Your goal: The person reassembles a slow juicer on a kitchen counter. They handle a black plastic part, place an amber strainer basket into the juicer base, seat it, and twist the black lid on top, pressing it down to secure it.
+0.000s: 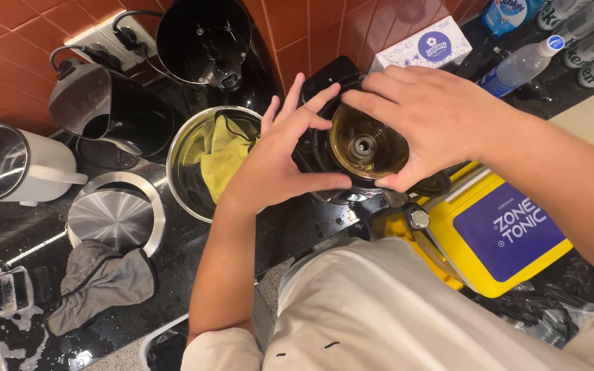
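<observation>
Nearest the viewer, a grey cloth [101,282] lies crumpled on the dark speckled counter [297,230] at the near left, and a yellow box with a blue panel [500,230] sits at the near right. Further in, both hands close around a clear amber-tinted juicer part [366,143] seated on the black machine base [331,175] in the middle. The left hand [280,161] grips its left edge, thumb underneath and fingers spread; the right hand [424,113] cups it from above and to the right. Judging by this, the part is already in place but not yet let go, so the fitting looks unfinished. Just left stands a steel bowl [190,144] holding a yellow cloth [225,154]. Farthest off are a black pitcher [204,41], a tissue box [424,45] and clear bottles [558,45].
</observation>
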